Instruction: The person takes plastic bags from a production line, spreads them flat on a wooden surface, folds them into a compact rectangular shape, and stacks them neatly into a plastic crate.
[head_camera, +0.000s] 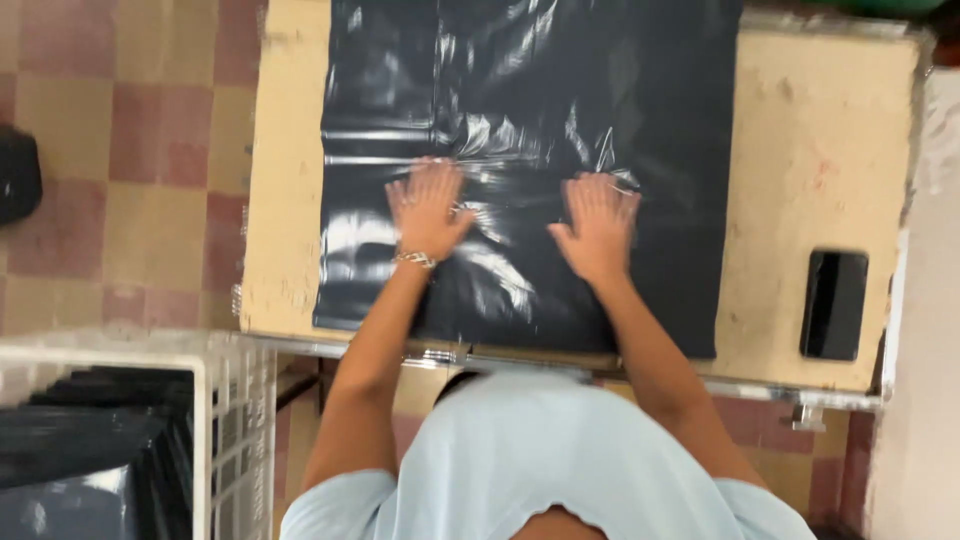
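Now your left hand (428, 207) and right hand (598, 224) press flat, fingers spread wide and gripping nothing, pinning the black bag (520, 120) smooth on the worktop (815, 150).

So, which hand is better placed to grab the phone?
Probably the right hand: it lies flat on the bag, nearer the phone on the table. The left hand is farther off.

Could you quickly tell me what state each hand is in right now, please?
Left hand: open, palm flat on the black plastic sheet, holding nothing.
Right hand: open, fingers spread, also pressed flat on the sheet.
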